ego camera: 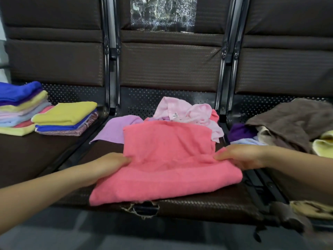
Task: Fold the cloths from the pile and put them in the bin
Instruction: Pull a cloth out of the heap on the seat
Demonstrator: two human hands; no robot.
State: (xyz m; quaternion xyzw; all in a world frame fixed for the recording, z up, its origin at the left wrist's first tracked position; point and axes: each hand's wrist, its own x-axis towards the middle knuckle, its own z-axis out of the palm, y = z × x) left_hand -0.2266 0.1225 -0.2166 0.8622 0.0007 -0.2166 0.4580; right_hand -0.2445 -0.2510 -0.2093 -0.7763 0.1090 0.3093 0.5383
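row of three dark brown padded seats (167,69) w/ quilted backs, split by black metal frame posts (111,51). perforated black metal panel (144,100) shows btwn back & seat cushions. clear crinkled plastic sheet (163,13) on middle backrest. middle seat's front edge torn (142,209). grey floor (108,235) below, blurred. light soft, even.

Single head-worn view, forward and down, close over the bench seat (198,202).

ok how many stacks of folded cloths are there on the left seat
2. The taller stack lies at the far left edge, blue cloth on top. The shorter stack lies just right of it, yellow cloth on top. More may lie out of frame.
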